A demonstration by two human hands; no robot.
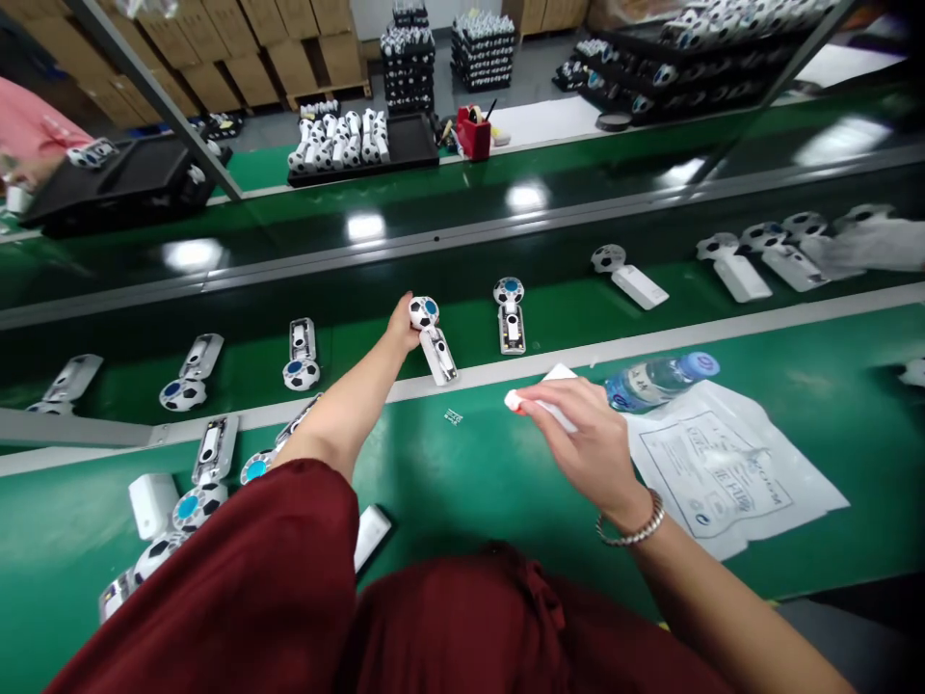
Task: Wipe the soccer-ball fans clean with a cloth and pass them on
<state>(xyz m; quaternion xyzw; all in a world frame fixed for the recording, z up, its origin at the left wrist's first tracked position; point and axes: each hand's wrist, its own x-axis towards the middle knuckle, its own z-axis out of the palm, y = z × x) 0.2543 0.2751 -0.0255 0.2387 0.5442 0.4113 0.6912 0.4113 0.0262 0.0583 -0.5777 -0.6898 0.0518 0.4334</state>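
Note:
My left hand (405, 323) reaches over the belt and grips a soccer-ball-patterned device (438, 355) by its round head, which has a blue disc. The device's body shows an uncovered inside with a black round spot. My right hand (582, 429) is closed in a pinch on a small white piece with a red edge (515, 400), above the green bench. A white flat part (558, 373) shows behind these fingers; whether the hand holds it, I cannot tell. Between the hands lie tiny pale pieces (453, 416). Another uncovered ball-headed device (511, 318) rests on the belt to the right of the held one.
Right of my right hand lie a water bottle (657, 381) and a printed white plastic bag (729, 472). More devices crowd the bench at left (198, 501). A metal rail (650, 337) divides bench and belt. A co-worker's gloved hand (878, 243) touches devices at far right.

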